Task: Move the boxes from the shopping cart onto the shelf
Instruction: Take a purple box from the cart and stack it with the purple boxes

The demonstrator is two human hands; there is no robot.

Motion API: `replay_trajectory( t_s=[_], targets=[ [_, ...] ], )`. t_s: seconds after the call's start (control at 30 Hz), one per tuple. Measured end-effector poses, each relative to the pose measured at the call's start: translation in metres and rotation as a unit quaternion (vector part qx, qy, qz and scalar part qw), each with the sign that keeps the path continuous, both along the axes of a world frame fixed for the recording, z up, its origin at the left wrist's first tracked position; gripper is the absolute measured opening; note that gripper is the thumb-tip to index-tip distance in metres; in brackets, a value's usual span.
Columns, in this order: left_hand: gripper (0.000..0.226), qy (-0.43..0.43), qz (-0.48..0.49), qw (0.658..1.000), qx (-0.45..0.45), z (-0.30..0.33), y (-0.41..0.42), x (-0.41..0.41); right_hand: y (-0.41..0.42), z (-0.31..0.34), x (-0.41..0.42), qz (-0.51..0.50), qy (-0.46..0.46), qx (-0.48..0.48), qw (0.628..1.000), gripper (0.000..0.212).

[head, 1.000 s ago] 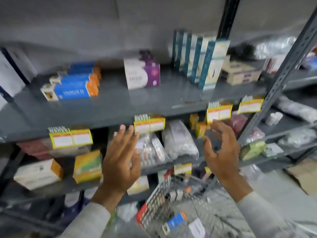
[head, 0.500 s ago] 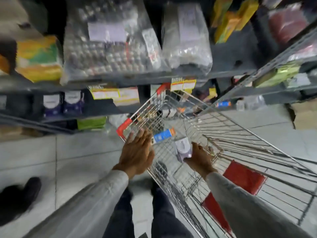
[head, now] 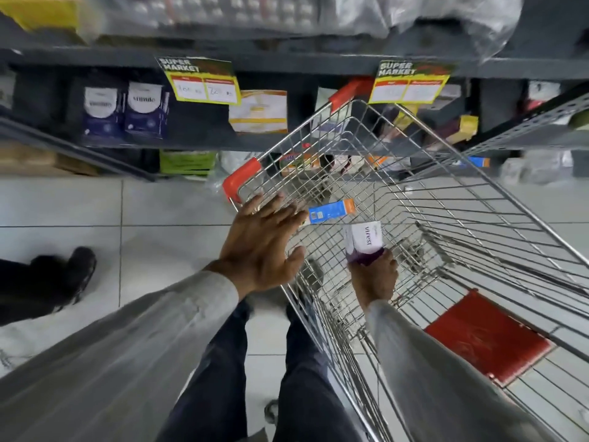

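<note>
A wire shopping cart [head: 452, 199] with red corner guards stands in front of a grey metal shelf [head: 287, 63]. Inside the cart my right hand [head: 373, 279] grips a white and purple box [head: 363, 242] from below. A blue and orange box [head: 331, 211] lies on the cart's wire floor just beyond it. My left hand [head: 261, 240] is spread open over the cart's left rim, holding nothing. More small boxes [head: 299, 161] show through the cart's far end.
Yellow price tags [head: 200, 79] hang from the shelf edge. Dark blue boxes [head: 127, 110] and a white and yellow box [head: 258, 111] sit on the lower shelf. A red flap [head: 487, 339] lies in the cart near me. Another person's black shoe [head: 73, 272] stands on the tiled floor at left.
My view dropped from the upper shelves to the cart. Both hands came down; my right hand reached into the cart, closed on the white and purple box and has raised it slightly.
</note>
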State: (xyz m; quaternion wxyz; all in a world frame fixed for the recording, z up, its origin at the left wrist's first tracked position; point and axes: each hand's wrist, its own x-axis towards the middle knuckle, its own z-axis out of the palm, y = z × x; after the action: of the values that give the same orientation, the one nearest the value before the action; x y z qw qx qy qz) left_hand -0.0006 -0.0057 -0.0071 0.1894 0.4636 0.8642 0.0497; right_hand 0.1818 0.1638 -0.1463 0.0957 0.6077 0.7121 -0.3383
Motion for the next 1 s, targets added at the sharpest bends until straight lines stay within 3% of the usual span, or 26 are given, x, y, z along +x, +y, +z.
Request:
replay_trajectory(
  t_s=[0.17,0.3,0.47,0.6,0.77,0.87,0.93,1.0],
  targets=[
    [0.073,-0.015,0.01,1.0,-0.024,0.011,0.003,0.004,0.004,0.048,0.014,0.07,0.051,0.054,0.995,0.085],
    [0.078,-0.09,0.026,0.995,-0.026,0.033,0.002,0.004,0.0,0.129,0.012,0.11,0.078,0.109,0.985,0.087],
    [0.066,-0.091,0.088,0.984,0.124,0.097,0.013,-0.013,-0.007,0.238,-0.006,0.126,0.148,0.194,0.962,0.091],
    [0.053,-0.071,0.12,0.951,0.277,0.173,0.015,-0.035,-0.016,0.326,-0.032,0.123,0.261,0.261,0.921,0.088],
    [0.037,0.073,0.097,0.879,0.462,0.291,0.003,-0.083,-0.02,0.437,-0.071,0.144,0.363,0.376,0.84,0.082],
    [0.035,0.186,0.084,0.832,0.515,0.358,-0.003,-0.127,-0.014,0.501,-0.1,0.166,0.409,0.436,0.784,0.083],
    [0.034,0.223,0.098,0.824,0.512,0.389,-0.003,-0.161,-0.007,0.538,-0.124,0.171,0.439,0.451,0.758,0.081],
    [0.037,0.236,0.123,0.845,0.463,0.408,0.001,-0.196,0.004,0.571,-0.153,0.171,0.459,0.439,0.754,0.075]
  ],
)
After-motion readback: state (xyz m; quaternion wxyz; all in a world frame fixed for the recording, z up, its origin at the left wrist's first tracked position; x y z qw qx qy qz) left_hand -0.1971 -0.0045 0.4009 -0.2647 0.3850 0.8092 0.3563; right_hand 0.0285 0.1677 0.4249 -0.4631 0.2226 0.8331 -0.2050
